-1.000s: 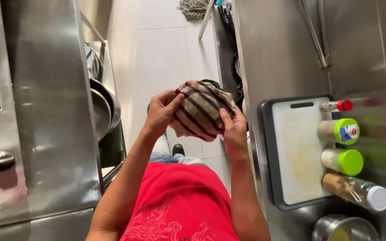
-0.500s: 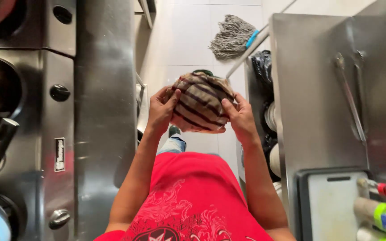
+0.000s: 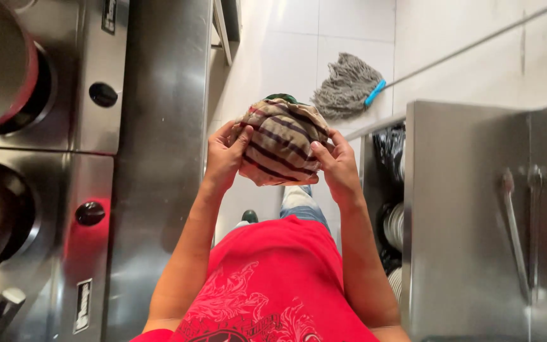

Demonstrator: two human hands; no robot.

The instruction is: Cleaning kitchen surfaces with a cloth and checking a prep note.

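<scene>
The fingers (image 3: pixel 238 140) of the left hand (image 3: pixel 225 158) curl closed around one side of a bundled striped cloth (image 3: pixel 281 140), and the right hand (image 3: pixel 335 166) grips the opposite side, thumb pressed on top. The bundle is held up between both hands, above the tiled floor (image 3: pixel 349 31) and in front of the red shirt (image 3: pixel 273 278). A grey mop (image 3: pixel 347 84) lies on the floor beyond. The steel stove (image 3: pixel 153 126) with black knobs stands to the left, a steel counter (image 3: pixel 470 209) to the right.
</scene>
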